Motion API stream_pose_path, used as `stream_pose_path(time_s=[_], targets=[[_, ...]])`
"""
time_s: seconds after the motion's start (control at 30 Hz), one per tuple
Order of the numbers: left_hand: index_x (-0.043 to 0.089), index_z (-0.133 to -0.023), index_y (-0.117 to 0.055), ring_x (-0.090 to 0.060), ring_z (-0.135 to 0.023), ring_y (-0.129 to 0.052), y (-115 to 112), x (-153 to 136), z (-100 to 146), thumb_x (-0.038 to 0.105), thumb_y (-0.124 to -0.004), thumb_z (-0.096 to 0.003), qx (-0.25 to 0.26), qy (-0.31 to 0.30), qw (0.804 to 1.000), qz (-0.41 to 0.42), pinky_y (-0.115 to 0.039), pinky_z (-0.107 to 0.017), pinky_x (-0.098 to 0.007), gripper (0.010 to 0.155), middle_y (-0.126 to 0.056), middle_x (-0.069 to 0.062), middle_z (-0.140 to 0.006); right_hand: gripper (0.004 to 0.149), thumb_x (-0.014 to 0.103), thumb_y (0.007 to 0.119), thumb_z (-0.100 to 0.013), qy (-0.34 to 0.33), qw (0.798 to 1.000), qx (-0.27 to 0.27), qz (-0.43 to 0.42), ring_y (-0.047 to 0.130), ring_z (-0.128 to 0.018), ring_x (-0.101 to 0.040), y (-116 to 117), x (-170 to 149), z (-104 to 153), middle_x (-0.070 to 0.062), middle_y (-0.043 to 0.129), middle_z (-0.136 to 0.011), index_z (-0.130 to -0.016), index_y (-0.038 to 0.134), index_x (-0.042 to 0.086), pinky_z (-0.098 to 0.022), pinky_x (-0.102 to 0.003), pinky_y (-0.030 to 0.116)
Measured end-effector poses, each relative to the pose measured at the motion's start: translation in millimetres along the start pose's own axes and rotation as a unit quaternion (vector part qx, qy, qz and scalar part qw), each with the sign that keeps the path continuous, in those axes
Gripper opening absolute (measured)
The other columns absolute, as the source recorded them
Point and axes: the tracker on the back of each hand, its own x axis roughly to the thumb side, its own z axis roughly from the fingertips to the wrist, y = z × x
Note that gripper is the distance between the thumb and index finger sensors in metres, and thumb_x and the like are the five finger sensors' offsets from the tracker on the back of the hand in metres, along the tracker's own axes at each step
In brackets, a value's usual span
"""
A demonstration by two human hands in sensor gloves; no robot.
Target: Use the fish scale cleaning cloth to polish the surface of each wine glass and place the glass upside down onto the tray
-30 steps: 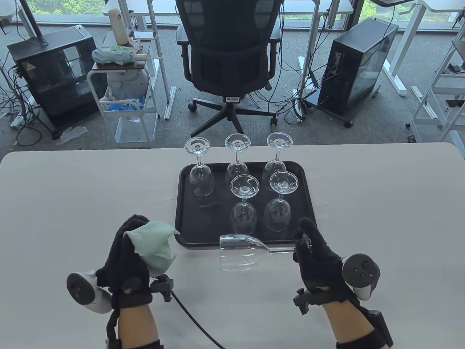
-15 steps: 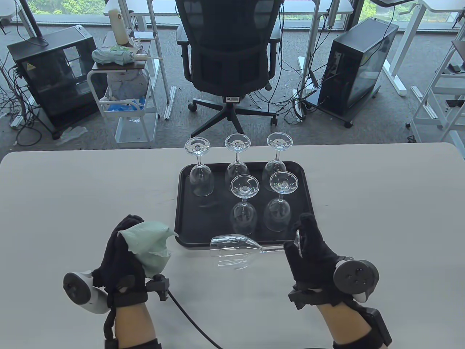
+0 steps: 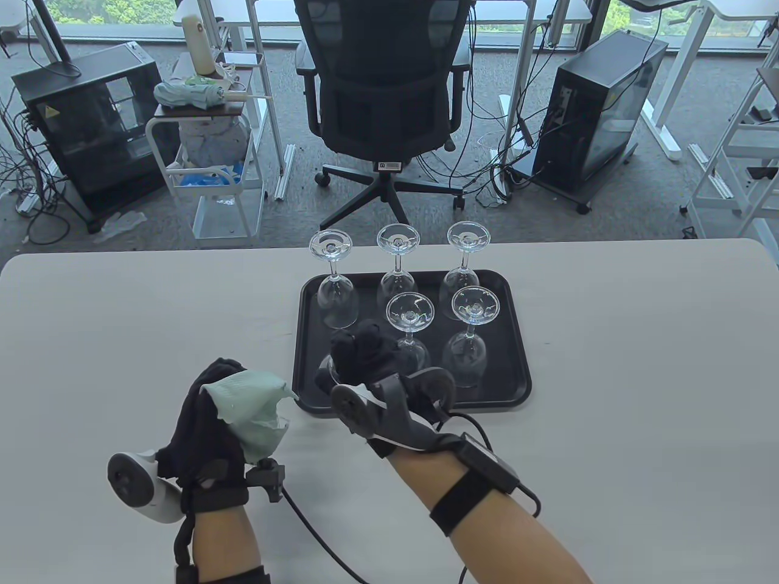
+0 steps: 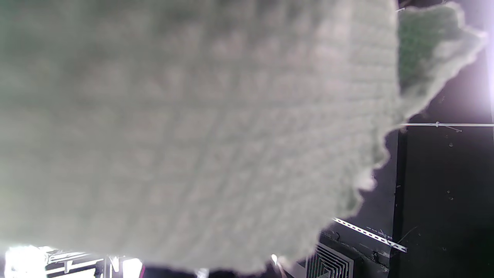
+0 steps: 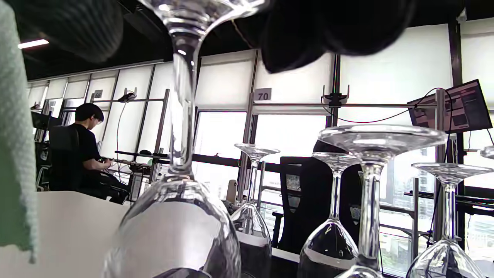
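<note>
My left hand (image 3: 210,407) grips a bunched pale green cloth (image 3: 254,406) above the table, left of the black tray (image 3: 520,371). That cloth (image 4: 193,135) fills the left wrist view. My right hand (image 3: 360,351) is over the tray's front left part and holds a wine glass (image 5: 180,123) upside down by its foot, stem vertical, bowl downward. The gloved fingers (image 5: 332,34) curl round the foot at the top of the right wrist view. In the table view the hand hides most of this glass. Whether its rim touches the tray I cannot tell. Several other glasses (image 3: 411,316) stand upside down on the tray.
The held glass has an upturned glass (image 3: 336,298) just behind it and another (image 5: 368,200) close on its right. A black cable (image 3: 328,535) runs from my left wrist across the near table. An office chair (image 3: 383,97) stands beyond the far edge.
My right hand swung the glass from lying sideways near the tray's front edge to upside down over the tray's front left. The left hand with the cloth barely moved.
</note>
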Motion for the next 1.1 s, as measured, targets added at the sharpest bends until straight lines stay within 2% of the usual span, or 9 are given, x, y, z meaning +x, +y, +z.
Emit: stream_pose_path(time_s=[0.27,0.37,0.47,0.5,0.63,0.73,0.93,1.0,1.1], targets=[[0.021,-0.095,-0.078,-0.036,-0.095,-0.079,2.6,-2.3,0.2,0.052,-0.067,-0.0594,0.007,0.000,1.000,0.020,-0.070,-0.067,-0.066,0.048,-0.075,-0.004,-0.106,0.077,0.071,0.075,-0.052,0.064,0.996,0.057,0.027,0.086,-0.060,-0.032,36.2,9.0,-28.3,-0.020,0.056,-0.100,-0.099,0.035,0.025,-0.039,-0.042,0.083],[0.021,-0.095,-0.078,-0.036,-0.095,-0.079,2.2,-2.2,0.0,0.052,-0.067,-0.0594,0.005,-0.001,1.000,0.025,-0.070,-0.067,-0.066,0.049,-0.075,-0.004,-0.107,0.073,0.070,0.075,-0.053,0.072,0.995,0.061,0.022,0.085,-0.064,-0.034,36.9,10.5,-34.0,-0.019,0.056,-0.103,-0.099,0.043,0.024,-0.042,-0.044,0.083],[0.021,-0.095,-0.078,-0.036,-0.095,-0.079,2.4,-1.8,-0.1,0.053,-0.067,-0.0594,0.004,-0.003,1.000,0.026,-0.070,-0.067,-0.066,0.049,-0.075,-0.004,-0.107,0.076,0.072,0.072,-0.052,0.078,0.994,0.082,0.009,0.080,-0.080,-0.043,37.1,13.4,-38.1,-0.016,0.046,-0.114,-0.106,0.045,0.026,-0.051,-0.050,0.081],[0.021,-0.095,-0.078,-0.036,-0.095,-0.079,2.6,-1.8,-0.1,0.053,-0.067,-0.0594,0.004,-0.003,1.000,0.027,-0.070,-0.067,-0.066,0.049,-0.075,-0.004,-0.107,0.075,0.072,0.072,-0.052,0.082,0.993,0.091,0.003,0.080,-0.081,-0.044,38.2,14.4,-39.0,-0.015,0.045,-0.115,-0.108,0.050,0.027,-0.052,-0.050,0.081],[0.022,-0.095,-0.078,-0.036,-0.096,-0.079,2.6,-2.2,0.1,0.053,-0.067,-0.0595,0.006,-0.002,1.000,0.031,-0.070,-0.067,-0.066,0.049,-0.075,-0.004,-0.107,0.076,0.072,0.072,-0.052,0.100,0.989,0.108,-0.020,0.085,-0.077,-0.043,38.2,12.2,-37.2,-0.015,0.047,-0.115,-0.111,0.049,0.029,-0.051,-0.050,0.082],[0.022,-0.095,-0.078,-0.036,-0.095,-0.079,2.4,-1.8,0.0,0.053,-0.067,-0.0595,0.006,0.000,1.000,0.030,-0.070,-0.067,-0.066,0.049,-0.075,-0.004,-0.107,0.083,0.073,0.070,-0.052,0.099,0.989,0.110,-0.027,0.085,-0.076,-0.043,23.6,9.7,-32.9,-0.019,0.044,-0.115,-0.113,0.037,0.028,-0.050,-0.049,0.083],[0.021,-0.096,-0.078,-0.036,-0.095,-0.079,2.4,-1.8,0.1,0.053,-0.067,-0.0595,0.006,0.002,1.000,0.028,-0.070,-0.067,-0.066,0.049,-0.075,-0.004,-0.107,0.076,0.070,0.070,-0.052,0.034,0.983,0.066,-0.169,0.082,-0.079,-0.045,-47.5,-17.2,-7.8,-0.017,0.042,-0.116,-0.112,0.047,0.028,-0.052,-0.051,0.081],[0.021,-0.096,-0.078,-0.036,-0.095,-0.079,2.2,-2.0,0.1,0.053,-0.067,-0.0596,0.006,0.002,1.000,0.029,-0.070,-0.067,-0.066,0.049,-0.075,-0.004,-0.107,0.075,0.069,0.069,-0.053,0.001,0.981,0.031,-0.191,0.079,-0.084,-0.045,-73.6,-46.0,10.1,-0.015,0.039,-0.117,-0.112,0.047,0.029,-0.055,-0.053,0.079],[0.021,-0.095,-0.078,-0.036,-0.095,-0.079,2.0,-2.3,-0.1,0.053,-0.067,-0.0595,0.006,0.004,1.000,0.028,-0.070,-0.067,-0.066,0.049,-0.075,-0.004,-0.107,0.072,0.068,0.069,-0.053,-0.015,0.984,-0.028,-0.177,0.071,-0.094,-0.044,-87.3,-104.2,35.6,-0.012,0.042,-0.119,-0.112,0.048,0.032,-0.061,-0.057,0.074]])
